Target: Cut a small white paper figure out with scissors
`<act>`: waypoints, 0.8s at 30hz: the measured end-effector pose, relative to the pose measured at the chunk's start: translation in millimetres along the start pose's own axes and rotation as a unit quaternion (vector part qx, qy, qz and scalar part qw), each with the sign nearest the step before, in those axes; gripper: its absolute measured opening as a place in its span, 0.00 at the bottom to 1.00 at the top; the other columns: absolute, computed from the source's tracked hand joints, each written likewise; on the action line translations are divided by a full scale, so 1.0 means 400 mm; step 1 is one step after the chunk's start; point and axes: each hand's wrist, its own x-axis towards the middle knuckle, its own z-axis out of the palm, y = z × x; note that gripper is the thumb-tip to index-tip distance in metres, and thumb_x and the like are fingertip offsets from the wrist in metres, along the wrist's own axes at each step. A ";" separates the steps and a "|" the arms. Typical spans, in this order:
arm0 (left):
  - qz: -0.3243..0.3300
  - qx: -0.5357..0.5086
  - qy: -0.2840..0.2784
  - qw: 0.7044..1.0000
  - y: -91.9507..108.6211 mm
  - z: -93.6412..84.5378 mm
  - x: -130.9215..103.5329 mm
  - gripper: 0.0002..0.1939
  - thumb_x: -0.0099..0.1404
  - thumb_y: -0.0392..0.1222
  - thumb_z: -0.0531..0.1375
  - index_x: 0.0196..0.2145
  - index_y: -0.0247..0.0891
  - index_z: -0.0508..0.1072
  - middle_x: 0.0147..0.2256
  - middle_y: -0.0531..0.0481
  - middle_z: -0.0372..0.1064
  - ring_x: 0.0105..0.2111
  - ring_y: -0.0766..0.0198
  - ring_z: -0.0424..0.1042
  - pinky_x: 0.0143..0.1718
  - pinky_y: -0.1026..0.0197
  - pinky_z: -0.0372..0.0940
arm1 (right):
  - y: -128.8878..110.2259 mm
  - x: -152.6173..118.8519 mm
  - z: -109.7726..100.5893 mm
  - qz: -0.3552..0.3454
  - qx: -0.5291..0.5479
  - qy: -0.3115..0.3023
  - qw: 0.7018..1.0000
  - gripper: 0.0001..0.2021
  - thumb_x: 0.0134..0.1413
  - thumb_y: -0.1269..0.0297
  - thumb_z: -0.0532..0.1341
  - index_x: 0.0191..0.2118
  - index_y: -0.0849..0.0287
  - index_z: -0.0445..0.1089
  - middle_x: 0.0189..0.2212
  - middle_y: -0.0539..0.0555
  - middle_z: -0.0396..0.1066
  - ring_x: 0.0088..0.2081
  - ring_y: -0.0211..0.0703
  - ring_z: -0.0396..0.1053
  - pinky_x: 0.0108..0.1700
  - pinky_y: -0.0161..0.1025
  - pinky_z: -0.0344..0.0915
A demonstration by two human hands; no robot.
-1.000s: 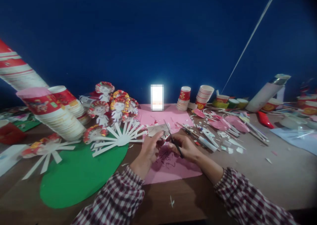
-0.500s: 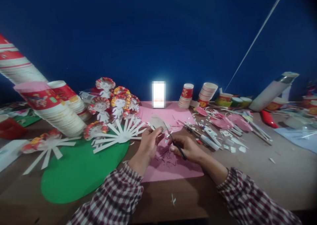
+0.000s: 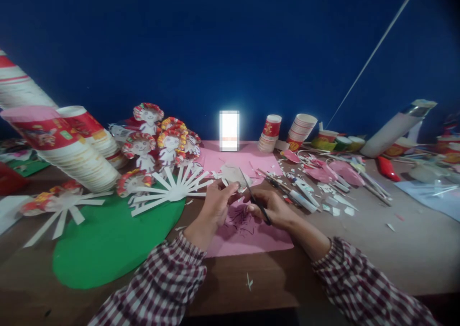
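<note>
My left hand (image 3: 215,204) pinches a small white piece of paper (image 3: 233,174) above the pink sheet (image 3: 268,244). In my right hand (image 3: 275,208) is a pair of dark-handled scissors (image 3: 259,204), its blades pointing up and left beside the paper. Whether the blades touch the paper I cannot tell. Dark pen marks show on the pink sheet under my hands. Left of my left hand, a white paper fan shape (image 3: 176,189) lies over a green oval sheet (image 3: 108,244).
Stacked paper cups (image 3: 68,149) lean at the left. Behind the fan stand paper figures with ruffled headdresses (image 3: 143,149). Pens (image 3: 302,199), white scraps (image 3: 336,211) and pink pieces (image 3: 345,173) lie to the right. More cups (image 3: 269,132) and a bright pixelated rectangle (image 3: 229,130) are at the back.
The view has shifted slightly, so the table things sit a little higher and further left. Both hands keep their hold on the paper and scissors, with little movement.
</note>
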 end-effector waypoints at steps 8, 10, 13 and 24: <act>0.012 -0.001 -0.005 1.000 -0.005 -0.007 0.004 0.12 0.41 0.36 0.68 0.24 0.34 0.69 0.24 0.53 0.67 0.24 0.69 0.67 0.28 0.64 0.65 | -0.005 0.000 -0.003 -0.004 -0.011 -0.001 1.000 0.21 0.54 0.47 0.61 0.40 0.63 0.66 0.21 0.48 0.63 0.22 0.34 0.61 0.23 0.31 0.55; 0.014 0.004 -0.006 1.000 -0.006 -0.008 0.005 0.12 0.42 0.36 0.68 0.24 0.34 0.69 0.24 0.53 0.67 0.24 0.69 0.67 0.29 0.64 0.65 | -0.007 0.000 -0.003 0.002 -0.010 -0.004 1.000 0.21 0.54 0.47 0.61 0.40 0.64 0.66 0.21 0.48 0.62 0.21 0.34 0.60 0.22 0.31 0.55; 0.014 0.011 -0.001 1.000 -0.009 -0.008 0.007 0.11 0.42 0.36 0.68 0.24 0.34 0.69 0.23 0.53 0.67 0.24 0.69 0.67 0.29 0.63 0.65 | -0.010 0.000 -0.003 0.008 -0.002 -0.007 1.000 0.21 0.53 0.47 0.61 0.38 0.64 0.66 0.20 0.47 0.61 0.20 0.33 0.60 0.22 0.31 0.54; 0.006 0.005 -0.006 1.000 -0.014 -0.017 0.012 0.13 0.43 0.37 0.69 0.25 0.35 0.69 0.24 0.54 0.67 0.24 0.70 0.66 0.30 0.63 0.65 | -0.009 -0.001 -0.003 0.008 0.013 -0.005 1.000 0.21 0.53 0.46 0.61 0.39 0.62 0.67 0.21 0.47 0.61 0.21 0.34 0.59 0.23 0.31 0.56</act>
